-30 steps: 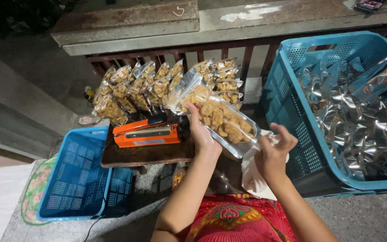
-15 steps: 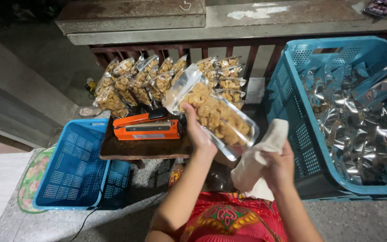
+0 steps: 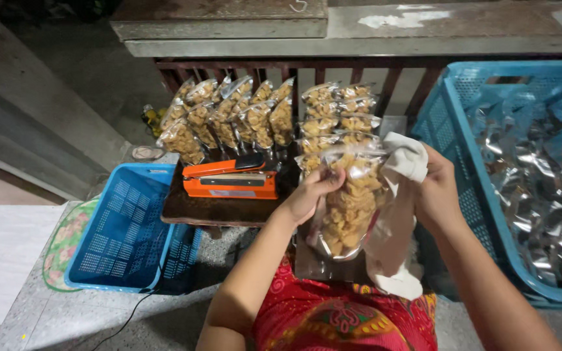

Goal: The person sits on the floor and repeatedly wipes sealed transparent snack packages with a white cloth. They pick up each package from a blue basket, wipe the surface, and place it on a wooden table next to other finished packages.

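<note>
1. A large blue plastic crate (image 3: 447,123) stands at the right, filled with shiny silver foil pouches (image 3: 541,188).
2. A smaller blue basket (image 3: 125,227) sits at the lower left, beside a floral mat (image 3: 65,237) on the concrete floor.
3. A dark wooden desk (image 3: 196,209) lies in the middle, just in front of the person, who wears a red patterned garment.
4. Many sealed clear bags of golden snacks (image 3: 229,117) stand in rows at the far edge of the desk, against a dark red railing.
5. An orange heat sealer (image 3: 232,181) rests on the desk, just left of the person's hands.
6. A clear bag of golden snacks (image 3: 349,201) is held upright above the person's lap, between both hands and to the right of the sealer.
7. A white cloth (image 3: 395,227) hangs against the right side of that bag, its top bunched near the bag's mouth.
8. The left hand (image 3: 310,195) grips the bag's left side, fingers curled around it.
9. The right hand (image 3: 434,192) is closed on the white cloth, pressing it to the bag.
</note>
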